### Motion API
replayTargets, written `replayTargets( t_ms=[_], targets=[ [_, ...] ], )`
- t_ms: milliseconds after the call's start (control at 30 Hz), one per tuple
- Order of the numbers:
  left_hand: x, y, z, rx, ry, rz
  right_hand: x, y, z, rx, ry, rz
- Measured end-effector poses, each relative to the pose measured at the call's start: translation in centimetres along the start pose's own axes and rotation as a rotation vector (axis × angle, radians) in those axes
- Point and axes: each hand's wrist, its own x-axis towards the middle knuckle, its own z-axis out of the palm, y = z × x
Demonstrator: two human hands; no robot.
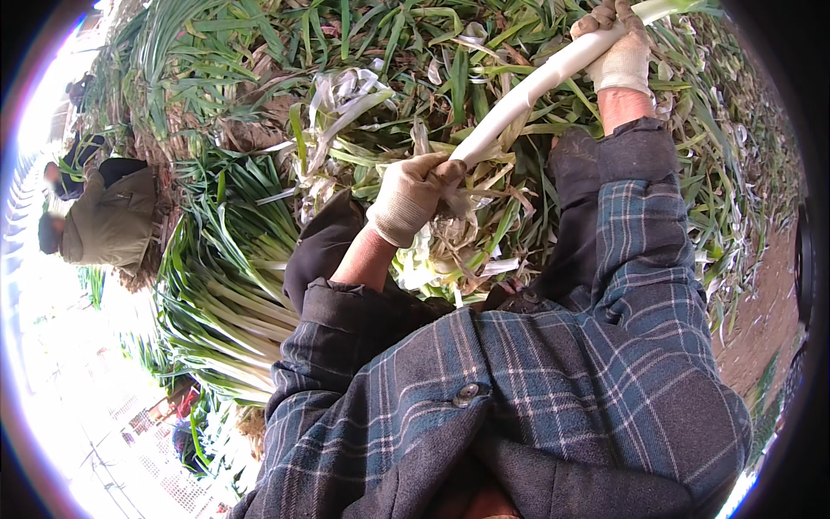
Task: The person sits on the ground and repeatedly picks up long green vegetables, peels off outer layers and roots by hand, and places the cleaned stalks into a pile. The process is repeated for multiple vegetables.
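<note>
A long white leek or large green onion stalk (pixel 528 91) runs diagonally between my two gloved hands. My left hand (pixel 415 191), in a soiled knit work glove, is closed around its root end at the centre of the view. My right hand (pixel 613 42), gloved the same way, grips it farther up near the green top, which is cut off by the view's edge. The stalk's surface looks smooth and white, with a ragged edge of skin partway along. Pale peeled skins (pixel 454 250) lie below my left hand, between my knees.
Leaves and peelings (pixel 402 32) cover the ground ahead. A pile of leeks or green onions (pixel 240 305) lies beside my left leg. Another person in a dark olive coat (pixel 107 224) is at the far left. Bare soil (pixel 765 305) shows at the right.
</note>
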Motion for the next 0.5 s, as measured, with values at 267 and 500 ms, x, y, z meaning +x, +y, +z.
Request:
replayTargets(
  t_ms=[267, 500],
  targets=[
    [1.0, -2.3, 0.7, 0.155, 0.046, 0.109, -0.4, 0.0, 0.1, -0.002, -0.068, -0.015],
    [1.2, -1.9, 0.4, 0.248, 0.113, 0.034, 0.1, -0.7, -0.6, 0.251, -0.41, 0.153]
  ],
)
